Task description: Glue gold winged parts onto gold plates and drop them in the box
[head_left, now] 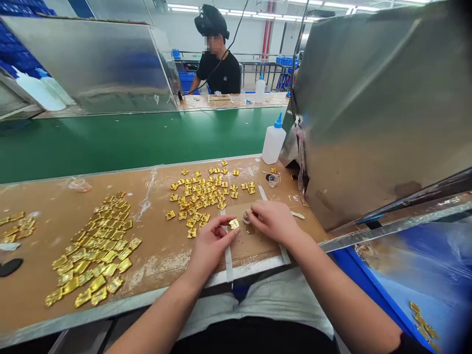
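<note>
In the lower middle of the frame, I see the left hand (pixel 209 242) with its thumb and fingers closed together on one small, square, shiny gold-coloured piece (pixel 234 224), which is above the brown worktable (pixel 158 241). The right hand (pixel 275 221) is just beside it, on the right, with its fingers bent at a small, round, clear cup (pixel 246 217); I cannot tell if these fingers grip the cup or only touch it. A loose group of similar gold-coloured pieces (pixel 204 191) lies near the centre, and a larger group of gold-coloured plates (pixel 98 255) lies at the lower left. Right of the centre stands a white plastic bottle with a blue tip (pixel 273 145). In the upper middle, a person in a black shirt (pixel 230 71) is behind the long green surface (pixel 147 137).
</note>
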`<action>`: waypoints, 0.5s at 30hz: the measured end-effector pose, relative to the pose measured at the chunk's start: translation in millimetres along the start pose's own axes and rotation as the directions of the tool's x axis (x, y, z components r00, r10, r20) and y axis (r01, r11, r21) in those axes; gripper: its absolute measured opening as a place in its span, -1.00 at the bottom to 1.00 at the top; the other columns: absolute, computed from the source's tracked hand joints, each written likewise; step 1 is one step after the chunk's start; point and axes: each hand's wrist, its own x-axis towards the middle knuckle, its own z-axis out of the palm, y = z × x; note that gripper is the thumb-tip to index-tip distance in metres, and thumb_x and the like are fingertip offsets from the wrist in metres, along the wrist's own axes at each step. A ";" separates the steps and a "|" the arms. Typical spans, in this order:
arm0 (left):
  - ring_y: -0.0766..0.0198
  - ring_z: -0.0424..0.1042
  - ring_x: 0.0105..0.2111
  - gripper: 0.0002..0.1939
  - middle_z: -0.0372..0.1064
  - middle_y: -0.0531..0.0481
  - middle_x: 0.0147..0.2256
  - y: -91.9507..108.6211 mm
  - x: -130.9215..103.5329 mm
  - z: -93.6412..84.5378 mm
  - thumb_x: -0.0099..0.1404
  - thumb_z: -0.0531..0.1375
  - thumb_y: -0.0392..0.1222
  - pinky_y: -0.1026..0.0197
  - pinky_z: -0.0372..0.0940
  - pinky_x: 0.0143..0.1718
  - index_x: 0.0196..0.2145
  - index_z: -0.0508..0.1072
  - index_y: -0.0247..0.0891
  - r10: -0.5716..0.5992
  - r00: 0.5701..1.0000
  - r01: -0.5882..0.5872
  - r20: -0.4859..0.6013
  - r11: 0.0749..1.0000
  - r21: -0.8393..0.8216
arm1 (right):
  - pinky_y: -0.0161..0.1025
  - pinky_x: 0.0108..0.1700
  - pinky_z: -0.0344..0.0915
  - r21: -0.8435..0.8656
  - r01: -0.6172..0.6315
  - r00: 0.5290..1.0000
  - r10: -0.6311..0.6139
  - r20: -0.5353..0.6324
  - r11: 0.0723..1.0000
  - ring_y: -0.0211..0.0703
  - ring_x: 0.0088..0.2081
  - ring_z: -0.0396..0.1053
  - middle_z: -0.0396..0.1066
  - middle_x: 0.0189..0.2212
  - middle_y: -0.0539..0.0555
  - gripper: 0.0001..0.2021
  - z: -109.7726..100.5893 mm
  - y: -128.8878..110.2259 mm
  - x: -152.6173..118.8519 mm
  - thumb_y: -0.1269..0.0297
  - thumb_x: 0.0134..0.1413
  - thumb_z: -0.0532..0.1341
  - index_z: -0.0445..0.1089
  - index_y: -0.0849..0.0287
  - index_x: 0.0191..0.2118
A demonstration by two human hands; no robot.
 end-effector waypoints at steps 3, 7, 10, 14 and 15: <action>0.33 0.16 -0.53 -0.51 0.24 0.15 -0.54 0.1 0.1 0.8 0.18 0.45 0.03 0.32 0.02 -0.50 -0.01 0.62 -0.28 0.000 1.000 -0.001 0.006 1.000 0.011 | -0.18 -0.36 -0.16 -0.082 0.053 0.999 -0.051 0.017 0.995 -0.20 -0.38 0.29 0.46 -0.39 0.03 -0.68 -4.0 -1.0 10.3 0.21 0.45 0.12 0.37 0.16 -0.38; 0.33 0.16 -0.54 -0.54 0.24 0.16 -0.54 -1.2 0.2 1.1 0.19 0.44 0.02 0.31 0.02 -0.50 -0.01 0.62 -0.26 0.003 1.000 -0.003 0.013 0.999 0.033 | -0.18 -0.37 -0.18 -0.089 0.063 0.996 -0.056 0.075 0.994 -0.20 -0.41 0.24 0.44 -0.42 0.03 -0.71 -11.4 -0.4 16.4 0.25 0.38 0.15 0.34 0.16 -0.43; 0.32 0.17 -0.53 -0.57 0.25 0.16 -0.55 -2.3 0.3 0.8 0.20 0.44 0.01 0.31 0.02 -0.49 -0.02 0.62 -0.23 0.010 1.000 -0.011 0.023 0.999 0.049 | -0.19 -0.37 -0.18 0.012 0.027 0.995 -0.028 0.093 1.000 -0.22 -0.44 0.16 0.37 -0.49 0.00 -0.70 -13.3 2.3 18.5 0.28 0.30 0.18 0.27 0.16 -0.50; 0.32 0.17 -0.53 -0.60 0.26 0.16 -0.54 -1.6 -0.1 0.4 0.22 0.42 0.00 0.30 0.01 -0.49 -0.03 0.62 -0.22 0.011 1.000 -0.013 0.025 0.998 0.064 | -0.22 -0.38 -0.16 0.385 -0.099 0.995 0.087 0.049 0.917 -0.26 -0.50 0.05 0.15 -0.62 -0.09 -0.67 -2.1 9.3 19.0 0.31 0.14 0.24 0.17 0.15 -0.60; 0.32 0.18 -0.53 -0.60 0.26 0.16 -0.54 -1.0 -0.1 0.3 0.22 0.42 0.00 0.30 0.01 -0.49 -0.03 0.62 -0.22 0.012 1.000 -0.013 0.026 0.998 0.068 | -0.22 -0.39 -0.16 0.512 -0.144 0.987 0.160 0.013 0.847 -0.26 -0.52 0.03 0.09 -0.65 -0.10 -0.65 3.0 11.0 17.7 0.29 0.10 0.25 0.13 0.14 -0.62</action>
